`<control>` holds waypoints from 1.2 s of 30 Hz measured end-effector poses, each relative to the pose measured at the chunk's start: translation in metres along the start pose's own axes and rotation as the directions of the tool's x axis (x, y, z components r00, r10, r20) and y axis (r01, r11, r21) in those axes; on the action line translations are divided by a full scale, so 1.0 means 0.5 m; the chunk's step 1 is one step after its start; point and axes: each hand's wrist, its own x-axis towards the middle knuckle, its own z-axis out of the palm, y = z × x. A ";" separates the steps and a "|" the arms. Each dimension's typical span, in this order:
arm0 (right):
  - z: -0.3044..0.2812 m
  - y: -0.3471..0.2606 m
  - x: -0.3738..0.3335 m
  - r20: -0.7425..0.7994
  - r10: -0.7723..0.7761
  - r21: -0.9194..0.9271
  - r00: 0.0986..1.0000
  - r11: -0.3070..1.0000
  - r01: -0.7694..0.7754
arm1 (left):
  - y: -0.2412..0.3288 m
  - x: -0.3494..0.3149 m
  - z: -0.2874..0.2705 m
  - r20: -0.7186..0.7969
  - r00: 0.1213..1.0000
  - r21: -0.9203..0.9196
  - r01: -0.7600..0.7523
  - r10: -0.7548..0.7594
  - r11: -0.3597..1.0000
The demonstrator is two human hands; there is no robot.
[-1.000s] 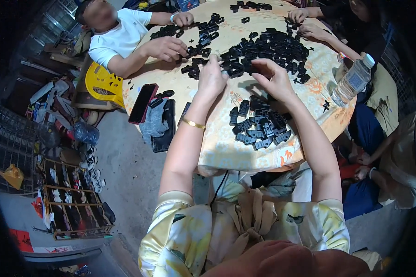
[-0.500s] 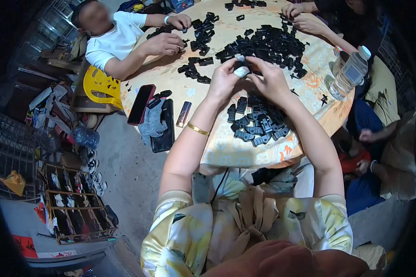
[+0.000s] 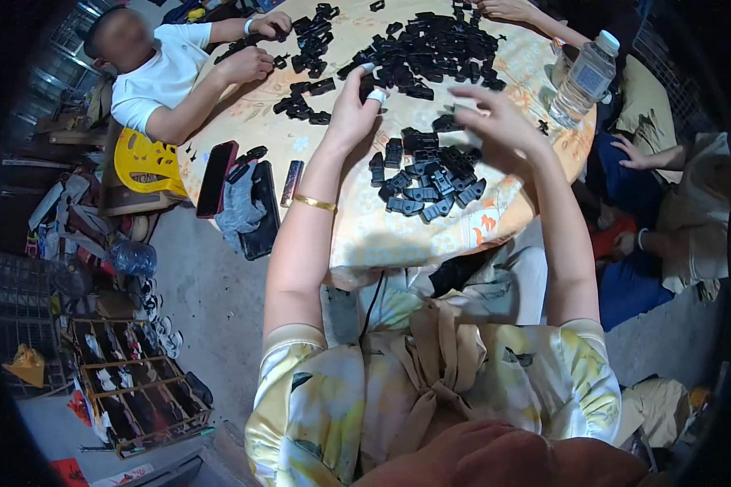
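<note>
A round worktop (image 3: 333,219) with a floral cloth carries heaps of small black plastic parts (image 3: 430,183). Above them, the left hand (image 3: 353,109) pinches a small white piece (image 3: 375,95), while the right hand (image 3: 495,118), blurred, hovers with fingers spread, apparently empty.

black plastic parts (image 3: 430,183), yellow floral tablecloth (image 3: 365,219), gold bracelet (image 3: 314,203)

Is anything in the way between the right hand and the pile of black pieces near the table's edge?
Nothing visible. The right hand hovers open just above the near pile of black pieces, with only bare tablecloth around them.
</note>
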 end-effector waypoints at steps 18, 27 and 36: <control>0.092 -0.077 -0.251 -0.136 -0.425 -0.317 0.895 0.875 0.367 | 0.005 -0.124 0.025 0.141 0.951 -0.575 0.305 -0.276 0.759; 0.090 -0.055 -0.293 -0.213 -0.425 -0.340 0.880 0.876 0.341 | 0.069 -0.230 0.087 -0.001 1.000 -0.101 -0.022 0.022 0.995; 0.194 -0.022 -0.464 -0.209 -0.290 -0.257 0.934 0.938 0.234 | 0.126 -0.326 0.146 -0.050 0.930 0.312 -0.333 0.365 0.890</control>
